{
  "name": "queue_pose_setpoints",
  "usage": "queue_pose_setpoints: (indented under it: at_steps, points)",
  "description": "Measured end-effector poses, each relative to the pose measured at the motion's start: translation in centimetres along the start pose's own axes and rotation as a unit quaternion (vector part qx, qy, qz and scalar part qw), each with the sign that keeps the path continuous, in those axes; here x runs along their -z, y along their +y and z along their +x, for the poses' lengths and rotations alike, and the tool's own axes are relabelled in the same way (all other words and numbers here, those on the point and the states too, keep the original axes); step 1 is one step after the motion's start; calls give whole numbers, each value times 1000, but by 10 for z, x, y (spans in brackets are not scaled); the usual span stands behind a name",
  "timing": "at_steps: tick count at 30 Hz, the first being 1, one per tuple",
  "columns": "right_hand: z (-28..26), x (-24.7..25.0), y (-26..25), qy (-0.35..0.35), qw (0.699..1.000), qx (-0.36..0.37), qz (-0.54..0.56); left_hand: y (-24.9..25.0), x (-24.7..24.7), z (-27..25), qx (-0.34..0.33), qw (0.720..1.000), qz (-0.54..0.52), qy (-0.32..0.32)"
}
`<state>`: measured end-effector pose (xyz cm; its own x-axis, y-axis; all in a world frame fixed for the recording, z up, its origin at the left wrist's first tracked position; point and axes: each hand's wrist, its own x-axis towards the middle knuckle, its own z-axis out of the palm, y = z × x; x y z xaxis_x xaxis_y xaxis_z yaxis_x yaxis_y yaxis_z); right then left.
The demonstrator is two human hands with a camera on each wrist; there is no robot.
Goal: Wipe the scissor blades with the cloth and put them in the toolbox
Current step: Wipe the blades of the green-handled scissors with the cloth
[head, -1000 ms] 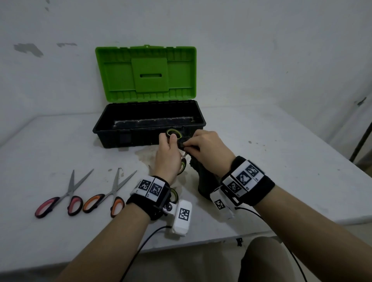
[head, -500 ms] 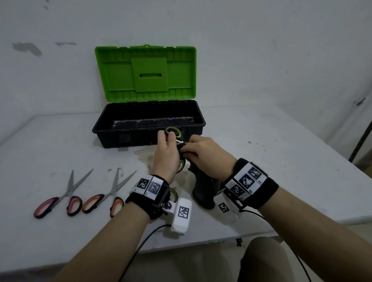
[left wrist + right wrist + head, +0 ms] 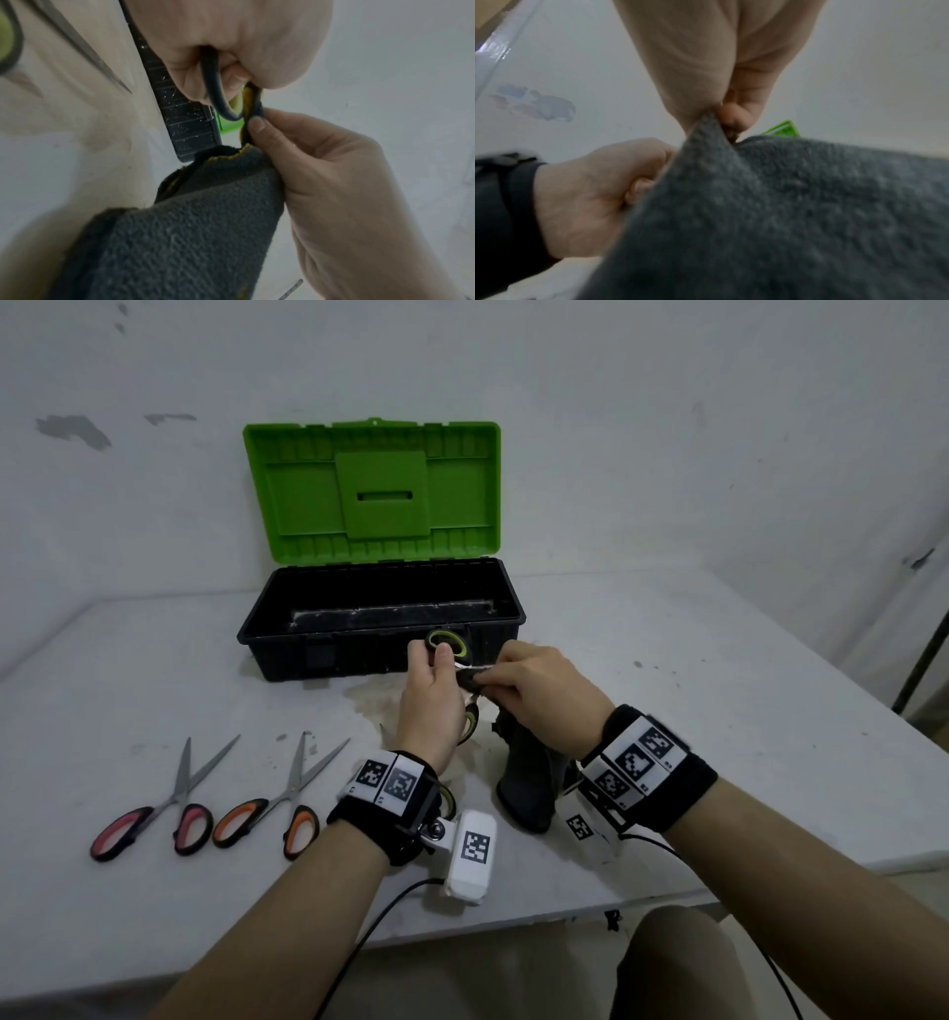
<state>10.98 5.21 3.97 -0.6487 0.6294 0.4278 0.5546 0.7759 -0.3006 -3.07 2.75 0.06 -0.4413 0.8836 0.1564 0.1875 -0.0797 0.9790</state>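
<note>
My left hand (image 3: 436, 657) grips the green-handled scissors (image 3: 447, 643) by the handles, just in front of the toolbox. One handle loop (image 3: 213, 91) sticks out of the curled fingers. My right hand (image 3: 488, 677) pinches the dark grey cloth (image 3: 529, 778) around the blades, so they are mostly hidden. The rest of the cloth (image 3: 192, 233) hangs down to the table. The right wrist view shows the thumb and fingers (image 3: 734, 117) squeezing the cloth (image 3: 782, 223). The black toolbox (image 3: 359, 654) stands open with its green lid (image 3: 369, 490) upright.
Pink-handled scissors (image 3: 154, 819) and orange-handled scissors (image 3: 272, 814) lie on the white table (image 3: 719, 711) at the left. Another green-handled pair (image 3: 449, 801) lies partly hidden under my left wrist. Its blade (image 3: 77, 40) shows in the left wrist view. A wall stands behind the toolbox.
My right hand has shifted slightly along the blades with the cloth pinched round them. My left hand keeps the same grip on the handles and has barely moved.
</note>
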Motion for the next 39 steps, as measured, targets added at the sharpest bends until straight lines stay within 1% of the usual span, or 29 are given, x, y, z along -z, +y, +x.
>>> queue_pose_setpoints:
  at_steps: [2, 3, 4, 5, 7, 9, 11, 15, 16, 18, 20, 24, 28, 30, 33, 39]
  points:
    - [0, 2, 5, 79, 996, -40, 19, 1, 0, 1, 29, 999, -13, 0]
    - [0, 3, 6, 98, 994, -47, 23, 1, 1, 2, 43, 999, -24, -2]
    - [1, 4, 5, 96, 994, -40, 24, 0, 1, 2, 50, 998, -27, -3]
    - [1, 4, 3, 79, 996, -21, 24, 0, 1, 2, 49, 998, -25, -3]
    - [0, -1, -4, 16, 1000, 10, 22, 1, 0, 1, 37, 999, -28, -2]
    - [0, -6, -7, -27, 999, 18, 14, 1, 0, 1, 32, 999, -26, 3]
    - [2, -8, -2, -27, 1000, 1, 2, 0, 1, 0, 39, 999, -32, 5]
    - [7, 0, 6, 17, 998, -60, -7, 0, 4, -2, 51, 998, -40, 5]
    - [8, 1, 4, 24, 998, -60, -4, 1, 4, -2, 55, 998, -40, 1]
    - [9, 1, -4, 25, 999, -38, 4, 2, 2, -1, 60, 998, -37, -3]
    - [9, -3, -10, 16, 1000, -13, 9, 3, 1, 0, 60, 998, -33, -6]
    - [9, -8, -9, -16, 1000, -1, -6, 3, 2, -1, 63, 998, -27, -9]
    - [6, 0, -10, -49, 999, 0, -4, 2, 2, -5, 47, 998, -31, 5]
    - [5, 6, -8, -50, 999, 5, -4, -1, -1, -7, 52, 998, -29, 4]
    - [6, 7, -9, -31, 999, 5, -5, -1, -5, -8, 49, 998, -31, -4]
    - [5, 6, -7, -71, 997, -5, -27, 1, -2, -7, 15, 1000, -19, 11]
